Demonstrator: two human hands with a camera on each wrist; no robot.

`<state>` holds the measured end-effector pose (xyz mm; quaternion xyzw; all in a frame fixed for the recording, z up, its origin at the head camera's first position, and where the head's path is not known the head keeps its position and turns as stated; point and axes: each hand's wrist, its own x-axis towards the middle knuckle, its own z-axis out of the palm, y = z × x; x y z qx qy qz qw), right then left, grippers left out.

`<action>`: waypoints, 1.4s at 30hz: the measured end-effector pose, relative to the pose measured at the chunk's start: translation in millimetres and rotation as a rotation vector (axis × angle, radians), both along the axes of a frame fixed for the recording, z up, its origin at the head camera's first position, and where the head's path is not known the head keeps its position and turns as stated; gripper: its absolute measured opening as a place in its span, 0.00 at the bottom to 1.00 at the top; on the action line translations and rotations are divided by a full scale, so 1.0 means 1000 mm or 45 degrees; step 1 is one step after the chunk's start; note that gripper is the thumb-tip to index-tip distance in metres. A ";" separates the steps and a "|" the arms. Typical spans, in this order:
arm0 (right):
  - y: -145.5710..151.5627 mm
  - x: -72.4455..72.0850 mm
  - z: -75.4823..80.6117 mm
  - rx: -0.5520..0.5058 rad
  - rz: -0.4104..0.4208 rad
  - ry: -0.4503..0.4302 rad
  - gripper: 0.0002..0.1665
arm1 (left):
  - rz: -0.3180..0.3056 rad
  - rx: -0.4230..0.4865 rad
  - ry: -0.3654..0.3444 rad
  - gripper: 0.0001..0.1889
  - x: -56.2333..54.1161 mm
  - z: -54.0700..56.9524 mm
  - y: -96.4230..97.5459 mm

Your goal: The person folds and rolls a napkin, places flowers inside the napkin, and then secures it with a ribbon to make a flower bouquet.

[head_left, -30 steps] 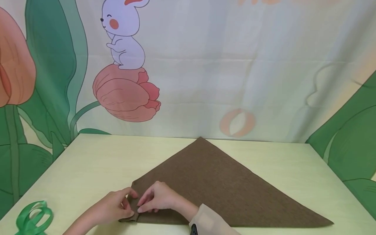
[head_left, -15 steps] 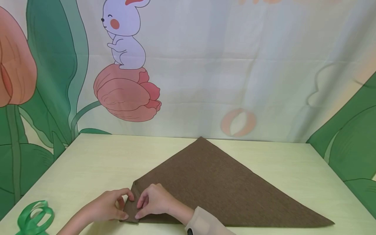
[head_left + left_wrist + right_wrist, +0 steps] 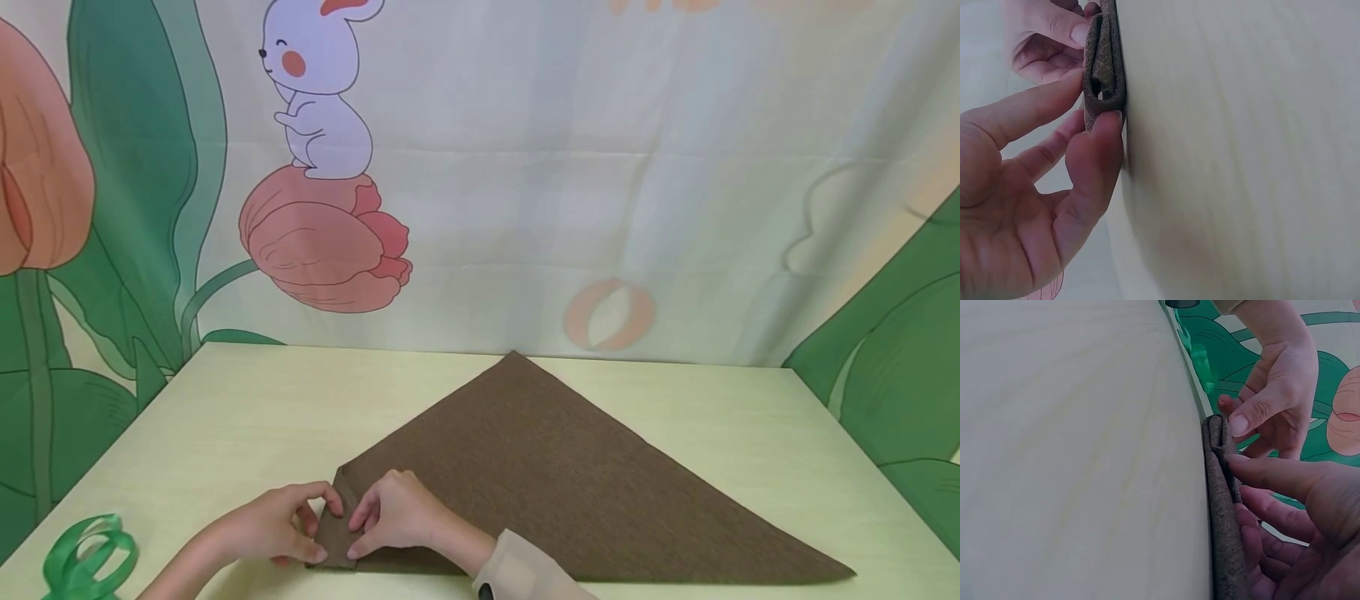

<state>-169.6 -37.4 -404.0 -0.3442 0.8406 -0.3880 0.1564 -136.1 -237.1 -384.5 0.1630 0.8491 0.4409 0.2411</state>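
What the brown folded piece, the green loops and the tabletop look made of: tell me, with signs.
Brown folded piece: probably felt or thick woven cloth, matte; its surface is flecked, its folds thick.
Green loops: likely satin ribbon, given the sheen and curl.
Tabletop: perhaps wood or wood-look laminate, with faint grain streaks.

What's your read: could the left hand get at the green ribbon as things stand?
Probably yes, if the left hand frees its grip on the brown cloth: only tabletop shows between that hand and the green ribbon.
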 end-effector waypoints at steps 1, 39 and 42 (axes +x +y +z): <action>0.000 0.000 0.000 -0.002 -0.002 0.001 0.09 | 0.005 0.001 -0.006 0.20 0.000 0.000 0.000; 0.007 -0.004 0.001 -0.081 0.035 -0.129 0.10 | 0.099 -0.032 0.073 0.20 0.002 0.003 0.024; 0.014 -0.006 0.002 -0.138 0.017 -0.270 0.10 | 0.111 -0.080 0.114 0.21 0.001 0.005 0.032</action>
